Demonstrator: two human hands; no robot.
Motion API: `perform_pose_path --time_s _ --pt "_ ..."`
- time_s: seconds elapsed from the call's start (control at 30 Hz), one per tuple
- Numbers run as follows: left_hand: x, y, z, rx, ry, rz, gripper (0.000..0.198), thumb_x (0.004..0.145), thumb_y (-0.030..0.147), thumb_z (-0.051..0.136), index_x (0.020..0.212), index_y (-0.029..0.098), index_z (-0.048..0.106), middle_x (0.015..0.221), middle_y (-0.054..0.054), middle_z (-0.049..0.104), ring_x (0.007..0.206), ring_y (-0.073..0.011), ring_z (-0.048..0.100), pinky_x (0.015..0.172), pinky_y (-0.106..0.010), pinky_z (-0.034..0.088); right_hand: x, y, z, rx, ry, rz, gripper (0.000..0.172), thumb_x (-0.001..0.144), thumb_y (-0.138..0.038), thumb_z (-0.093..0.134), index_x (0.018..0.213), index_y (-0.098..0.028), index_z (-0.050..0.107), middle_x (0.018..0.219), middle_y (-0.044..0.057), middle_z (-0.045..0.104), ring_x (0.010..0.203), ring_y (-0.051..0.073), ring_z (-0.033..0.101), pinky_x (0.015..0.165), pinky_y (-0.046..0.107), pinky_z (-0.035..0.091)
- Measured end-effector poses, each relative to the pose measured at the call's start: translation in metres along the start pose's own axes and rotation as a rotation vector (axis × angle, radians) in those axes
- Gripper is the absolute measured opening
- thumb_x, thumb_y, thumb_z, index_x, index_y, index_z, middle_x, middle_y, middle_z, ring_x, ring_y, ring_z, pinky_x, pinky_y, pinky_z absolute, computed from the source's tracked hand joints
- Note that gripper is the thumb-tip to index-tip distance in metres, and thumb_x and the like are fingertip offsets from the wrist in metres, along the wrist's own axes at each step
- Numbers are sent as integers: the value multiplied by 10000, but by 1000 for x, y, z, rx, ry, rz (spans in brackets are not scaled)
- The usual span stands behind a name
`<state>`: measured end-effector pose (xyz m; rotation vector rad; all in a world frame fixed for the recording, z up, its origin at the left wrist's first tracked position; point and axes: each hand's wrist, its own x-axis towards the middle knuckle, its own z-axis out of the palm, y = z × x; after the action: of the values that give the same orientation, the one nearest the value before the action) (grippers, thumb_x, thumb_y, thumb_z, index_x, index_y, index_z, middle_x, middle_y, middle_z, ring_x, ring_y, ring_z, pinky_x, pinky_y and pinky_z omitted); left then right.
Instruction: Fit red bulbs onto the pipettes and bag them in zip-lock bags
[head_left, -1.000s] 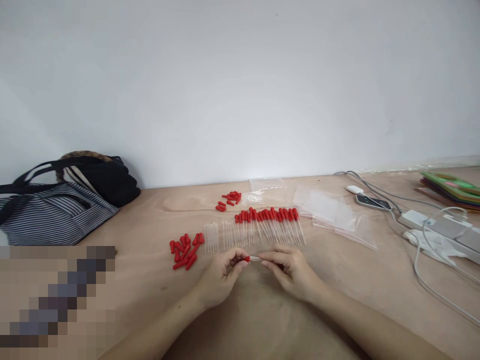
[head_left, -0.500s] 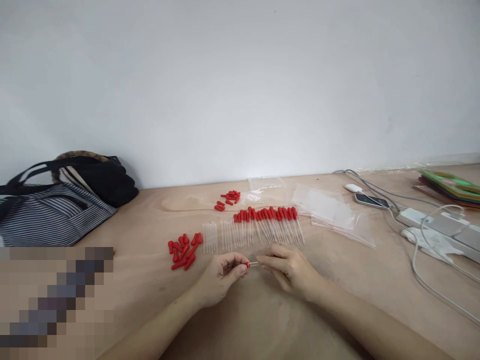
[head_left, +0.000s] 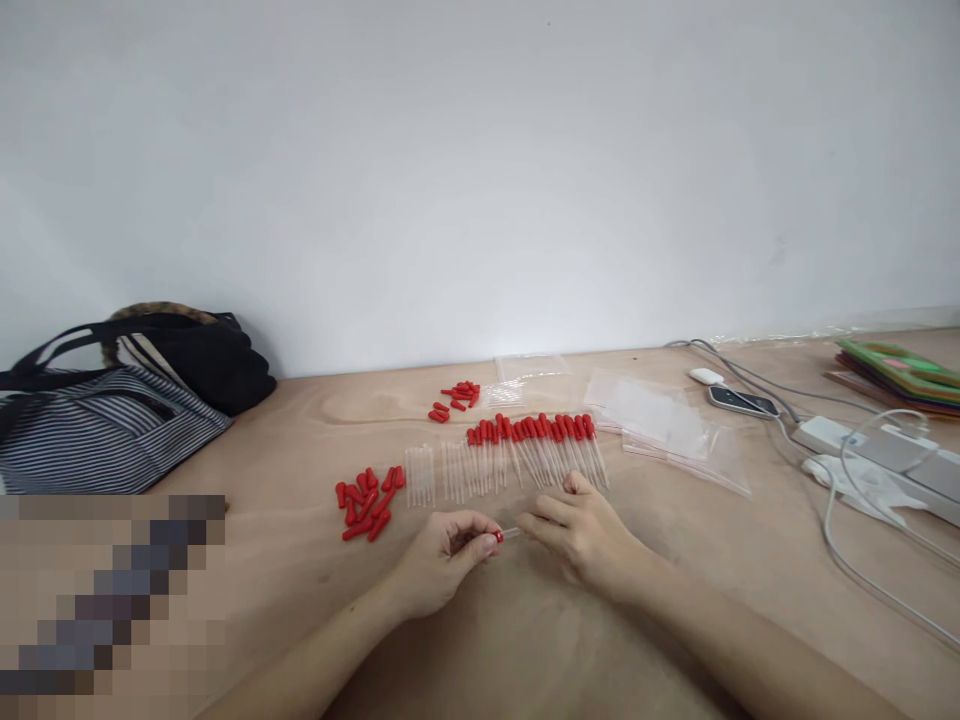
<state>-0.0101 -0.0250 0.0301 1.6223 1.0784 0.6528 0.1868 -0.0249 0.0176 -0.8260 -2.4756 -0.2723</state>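
Head view: curled hands (head_left: 439,560) on dropper (head_left: 507,535)

Bare left hand (head_left: 439,560), bare right hand (head_left: 589,535); slender fingers (head_left: 461,519); forearms (head_left: 322,650) bare to frame edge.

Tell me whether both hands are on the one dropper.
Yes: the left hand pinches the red cap of the dropper, and the right hand holds its clear tube.

Plain white wall (head_left: 480,170) behind, bare; light wooden tabletop (head_left: 315,430) meets it; soft even light.
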Motion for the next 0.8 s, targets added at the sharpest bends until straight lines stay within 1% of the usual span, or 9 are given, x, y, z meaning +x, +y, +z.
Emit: perform_pose_path --time_s 0.17,0.27,0.43,0.6,0.7,0.8 --pt "0 -5 0 53 -5 -1 185 726 314 524 763 154 610 603 13 564 580 -113 513 582 -235 425 1 -1 -1 -66 -7 -47 244 777 -56 336 746 -146 560 618 9 499 529 117 378 574 299 174" --pt "0 -7 0 108 -24 14 184 741 300 509 771 153 615 602 12 561 565 -109 504 567 -227 418 1 -1 0 -65 -22 -62 243 771 -49 342 735 -145 562 619 10 505 520 114 370 576 298 175" --pt "0 -6 0 165 -9 49 195 761 301 491 787 154 617 630 9 573 584 -112 509 561 -218 407 -1 -2 1 67 -57 61 215 749 -80 403 820 -171 585 656 10 532 547 114 397 583 285 186" --pt "-3 -2 1 320 17 135 192 777 275 470 801 170 628 699 -6 624 643 -132 551 588 -218 424 -3 -6 3 218 -82 168 189 785 -111 414 812 -175 590 675 15 561 580 111 441 607 274 222" --pt "-4 2 2 446 46 204 184 782 257 461 785 195 635 678 8 639 605 -124 559 566 -210 423 -3 -9 3 302 -114 229 196 804 -122 400 823 -179 586 685 18 582 605 117 480 627 272 255" --pt "-5 3 3 523 49 324 183 781 226 455 799 194 634 706 -4 656 621 -126 576 599 -218 438 -1 -11 3 406 -156 292 189 810 -136 400 805 -182 583 684 17 603 627 128 510 644 274 296"
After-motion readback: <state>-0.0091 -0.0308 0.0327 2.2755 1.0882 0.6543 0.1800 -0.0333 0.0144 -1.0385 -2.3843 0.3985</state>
